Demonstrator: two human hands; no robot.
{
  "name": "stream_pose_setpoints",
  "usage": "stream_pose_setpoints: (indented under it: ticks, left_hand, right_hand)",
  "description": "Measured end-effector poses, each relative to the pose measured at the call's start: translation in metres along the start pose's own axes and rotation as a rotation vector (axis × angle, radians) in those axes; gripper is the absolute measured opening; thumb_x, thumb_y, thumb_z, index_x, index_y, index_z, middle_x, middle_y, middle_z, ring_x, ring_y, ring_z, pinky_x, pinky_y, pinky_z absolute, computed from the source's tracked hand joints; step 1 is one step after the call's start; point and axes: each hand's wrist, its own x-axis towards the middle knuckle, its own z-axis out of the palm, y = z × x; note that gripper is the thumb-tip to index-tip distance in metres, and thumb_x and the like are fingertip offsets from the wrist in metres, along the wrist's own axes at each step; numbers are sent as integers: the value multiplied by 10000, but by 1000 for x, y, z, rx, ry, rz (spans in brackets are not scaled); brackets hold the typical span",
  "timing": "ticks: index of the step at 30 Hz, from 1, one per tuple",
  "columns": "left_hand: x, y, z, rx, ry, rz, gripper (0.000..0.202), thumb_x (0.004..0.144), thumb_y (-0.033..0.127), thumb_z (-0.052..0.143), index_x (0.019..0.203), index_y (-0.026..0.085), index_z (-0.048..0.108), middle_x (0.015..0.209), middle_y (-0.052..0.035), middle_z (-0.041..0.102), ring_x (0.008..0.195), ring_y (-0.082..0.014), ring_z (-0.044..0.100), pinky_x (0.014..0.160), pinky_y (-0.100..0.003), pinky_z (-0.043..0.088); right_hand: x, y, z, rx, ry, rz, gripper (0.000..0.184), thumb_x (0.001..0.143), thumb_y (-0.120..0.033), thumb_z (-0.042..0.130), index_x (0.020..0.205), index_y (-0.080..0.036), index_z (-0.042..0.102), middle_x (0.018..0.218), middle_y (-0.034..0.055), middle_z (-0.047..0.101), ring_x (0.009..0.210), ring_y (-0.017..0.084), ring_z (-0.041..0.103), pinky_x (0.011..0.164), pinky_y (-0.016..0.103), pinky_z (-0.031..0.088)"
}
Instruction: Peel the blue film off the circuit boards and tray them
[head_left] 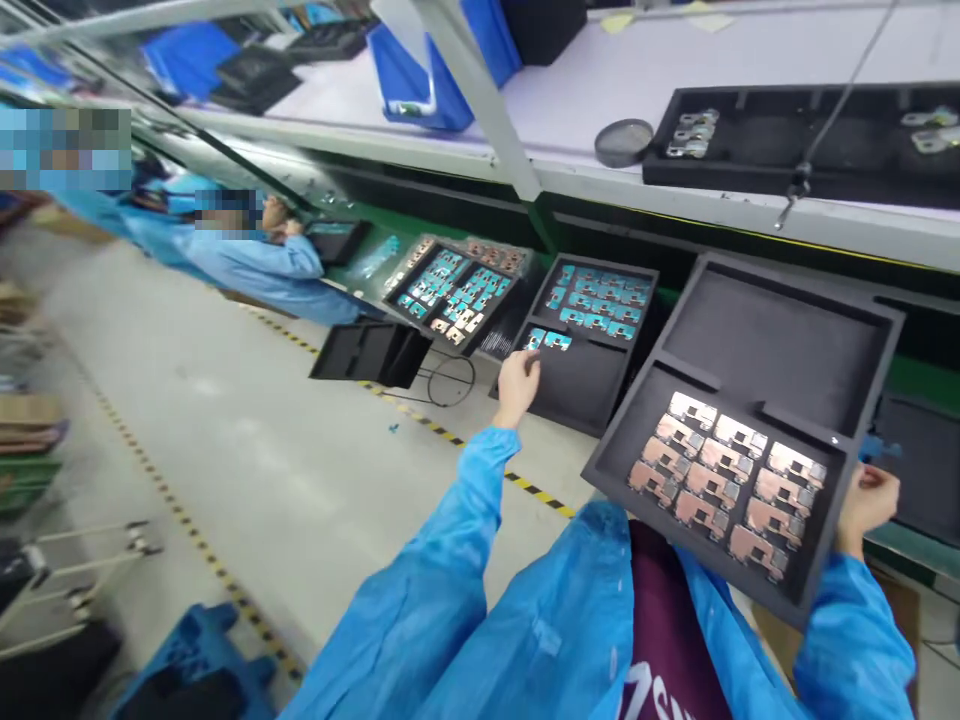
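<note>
Right hand (862, 508) grips the black tray (772, 350), copper parts (724, 475) filling one half. Left hand (517, 388), fingers curled, touches blue parts (547, 340) in the next tray (570, 390); any hold unclear.

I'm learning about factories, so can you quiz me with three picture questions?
1. Where are the copper pieces?
A) in a tray
B) on the floor
C) on a chair

2. What colour is the sleeve?
A) red
B) green
C) blue

3. Where is the left hand?
A) on a phone
B) at the teal pieces
C) in a pocket

Answers:
1. A, the right hand holds that tray with the pieces inside.
2. C, the sleeve shows bright blue.
3. B, its fingers are right at the teal pieces, in another tray.
</note>
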Motion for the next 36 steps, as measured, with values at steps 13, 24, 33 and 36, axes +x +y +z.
stream_pose_setpoints:
  ticks: [13, 24, 33, 36]
  left_hand:
    - [74, 7, 19, 70, -323, 279, 199, 912, 82, 611, 1061, 159, 717, 1210, -195, 658, 1293, -368, 481, 1114, -488, 388]
    - [-32, 90, -44, -788, -85, 95, 294, 859, 373, 866, 1024, 213, 683, 975, -56, 753, 945, -237, 730, 893, -361, 580]
    - [-172, 214, -23, -1125, -571, 143, 216, 833, 330, 932, 976, 237, 800, 962, -32, 797, 914, -229, 767, 862, -338, 624]
    - [-176, 221, -14, -1025, -551, 228, 179, 857, 337, 913, 977, 246, 817, 970, -26, 811, 897, -221, 768, 834, -319, 617]
  right_hand:
    - [-126, 49, -102, 11, 8, 74, 587, 803, -719, 610, 1007, -193, 773, 868, 151, 772, 765, 361, 733, 823, 549, 623]
    - [-160, -108, -174, 308, 344, -138, 396, 1013, -523, 683, 1189, -190, 804, 1102, 139, 813, 805, 271, 772, 745, 422, 626]
    - [-188, -238, -131, 622, -401, -476, 218, 1030, -391, 729, 1139, -204, 756, 997, 33, 792, 744, 127, 711, 612, 234, 561]
    - [-186, -228, -130, 713, -437, -371, 230, 994, -396, 776, 1098, -192, 762, 986, 24, 796, 765, 128, 716, 626, 222, 566]
